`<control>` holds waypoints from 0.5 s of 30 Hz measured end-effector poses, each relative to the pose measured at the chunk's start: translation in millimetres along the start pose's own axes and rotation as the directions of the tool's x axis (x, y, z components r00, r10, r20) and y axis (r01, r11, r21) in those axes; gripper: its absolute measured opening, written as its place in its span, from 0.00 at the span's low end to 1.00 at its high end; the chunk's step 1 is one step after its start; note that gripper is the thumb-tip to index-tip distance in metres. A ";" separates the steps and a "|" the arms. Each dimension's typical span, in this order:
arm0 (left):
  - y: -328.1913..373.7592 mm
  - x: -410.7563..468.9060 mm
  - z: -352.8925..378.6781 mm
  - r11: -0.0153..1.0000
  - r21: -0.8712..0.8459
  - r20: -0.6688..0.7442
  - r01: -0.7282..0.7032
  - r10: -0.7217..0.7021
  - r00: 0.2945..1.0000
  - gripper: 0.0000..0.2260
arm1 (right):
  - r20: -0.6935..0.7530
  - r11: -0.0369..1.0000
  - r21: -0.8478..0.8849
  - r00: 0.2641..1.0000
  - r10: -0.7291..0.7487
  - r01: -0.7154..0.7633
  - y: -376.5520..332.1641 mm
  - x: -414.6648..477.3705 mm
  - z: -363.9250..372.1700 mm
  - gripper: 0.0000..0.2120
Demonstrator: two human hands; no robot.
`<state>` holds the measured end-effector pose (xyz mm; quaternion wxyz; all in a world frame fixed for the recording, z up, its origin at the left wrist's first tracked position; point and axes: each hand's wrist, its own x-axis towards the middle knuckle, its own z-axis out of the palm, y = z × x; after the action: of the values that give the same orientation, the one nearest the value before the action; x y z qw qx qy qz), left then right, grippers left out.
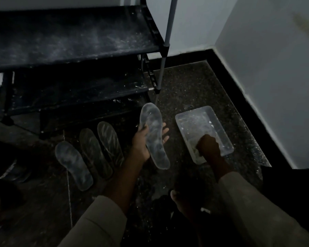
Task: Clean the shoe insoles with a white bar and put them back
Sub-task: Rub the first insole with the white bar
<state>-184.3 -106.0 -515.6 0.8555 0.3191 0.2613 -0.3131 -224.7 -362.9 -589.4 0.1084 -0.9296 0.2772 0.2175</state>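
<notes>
The scene is dim. My left hand [143,141] grips a pale grey insole [153,134] from underneath, holding it above the floor with the toe end pointing away. My right hand [208,145] reaches down into the near end of a clear plastic tub [191,116] on the floor, fingers curled over something pale; I cannot make out whether it is the white bar. Three more insoles lie side by side on the floor to the left: a pale one [73,164] and two darker streaked ones [95,152] [110,143].
A dark, dusty shoe rack [70,40] with grey metal legs stands ahead and to the left. Dark shoes [13,170] sit at the far left. My bare foot [185,202] rests on the speckled floor. A white wall with black skirting closes the right side.
</notes>
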 end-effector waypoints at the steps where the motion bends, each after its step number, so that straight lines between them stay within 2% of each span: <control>1: -1.7 2.5 -1.1 1.000 0.012 -0.007 0.003 -0.003 1.000 0.23 | 0.011 0.999 0.041 1.000 0.010 -0.011 -1.7 0.5 2.2 0.18; 6: -3.8 7.8 -9.4 1.000 0.014 -0.018 0.014 -0.014 1.000 0.24 | -0.061 0.995 0.104 0.998 0.019 -0.012 -5.8 1.2 23.6 0.09; 11: -1.3 8.6 -23.2 1.000 0.024 -0.031 0.011 -0.010 0.999 0.24 | -0.078 0.993 0.119 0.997 0.002 0.007 2.1 0.4 33.5 0.10; 15: 5.6 1.4 -29.5 1.000 0.012 -0.019 -0.015 0.016 1.000 0.24 | -0.185 0.958 0.283 0.977 0.109 -0.053 -7.0 -11.7 20.6 0.11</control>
<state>-186.6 -82.2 -533.8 0.8535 0.3290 0.2652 -0.3049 -236.7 -345.0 -601.6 0.1998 -0.9101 0.3523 0.0871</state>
